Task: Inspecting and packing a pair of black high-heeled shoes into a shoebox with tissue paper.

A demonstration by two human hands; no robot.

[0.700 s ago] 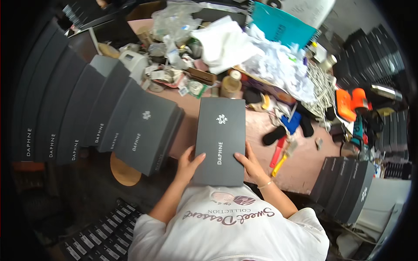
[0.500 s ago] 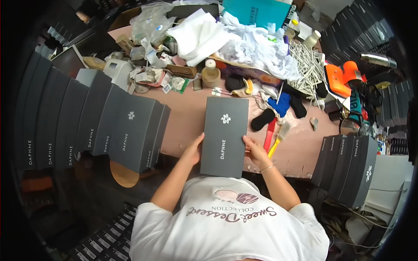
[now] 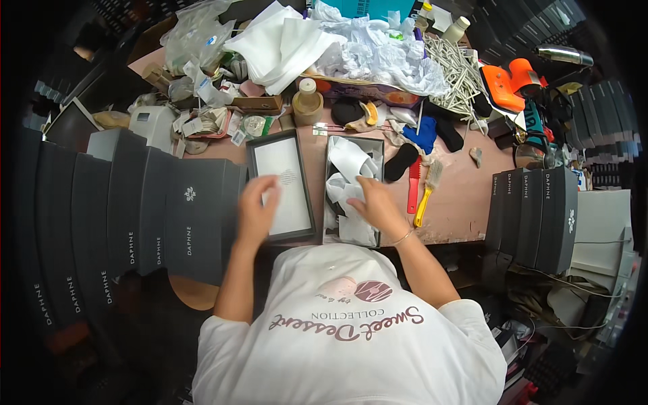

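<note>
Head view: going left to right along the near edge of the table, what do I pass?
Fanned row of dark grey flat boxes → left hand on upturned dark lid with white inside → right hand in open box of white tissue paper → red comb → yellow-handled brush → upright dark boxes.

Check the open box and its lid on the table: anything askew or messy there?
Mostly tidy. The lid lies inside-up beside the open box, under the left hand. White tissue paper in the box is crumpled and loose where the right hand presses. Clutter crowds the table's far side.
</note>
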